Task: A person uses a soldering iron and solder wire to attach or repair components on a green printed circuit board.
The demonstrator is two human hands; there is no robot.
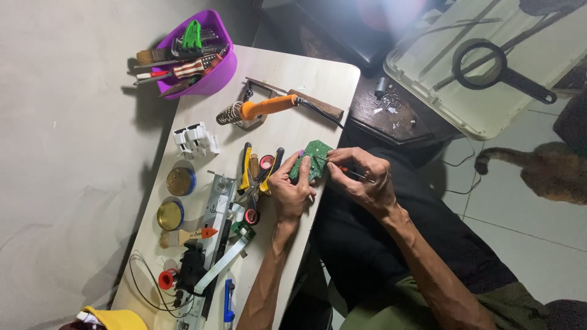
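My left hand [291,190] holds a small green circuit board [310,160] at the right edge of the pale table [318,82]. My right hand [361,178] grips a thin screwdriver [350,172] with an orange handle, its tip resting on the board. Both hands meet over the table edge, above my dark trousers. Yellow-handled pliers [246,168] lie just left of my left hand.
An orange-handled soldering iron [264,107] rests in its coil stand. A purple tub [202,58] holds brushes and tools. Two round tins [181,181], a white plastic part [195,140], metal brackets and wires crowd the table's left. A cat [544,168] stands at right, beside a cream lid with a magnifier [483,61].
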